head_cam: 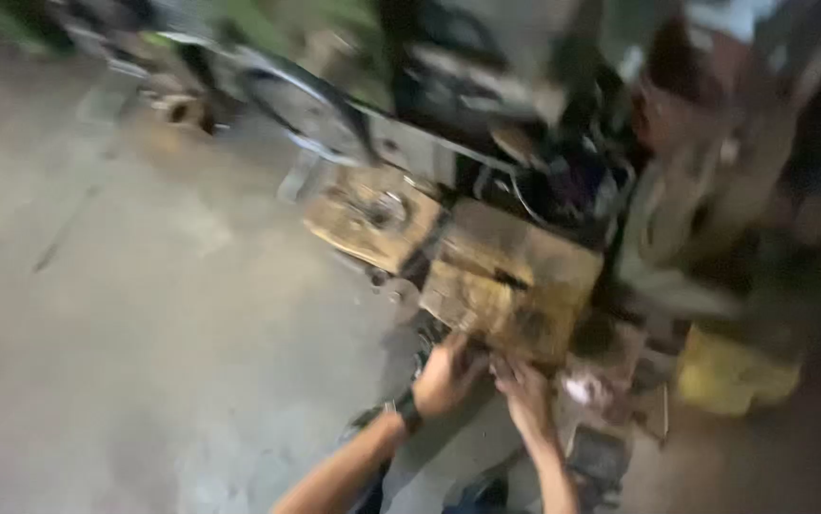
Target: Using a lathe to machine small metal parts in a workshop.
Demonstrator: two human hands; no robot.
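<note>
Gripping wooden block (510, 281) edge, hands (486, 381) seemingly touching

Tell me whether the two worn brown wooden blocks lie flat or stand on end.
Flat: the worn brown wooden blocks lie broad face up on the grey concrete floor, side by side. The picture is blurred.

Blurred yellow bag-like package (736, 373) on the ground, right of the hands.

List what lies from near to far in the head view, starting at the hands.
Left hand and right hand side by side, then the worn brown wooden block, then the blurred dark machine parts at the top.
</note>
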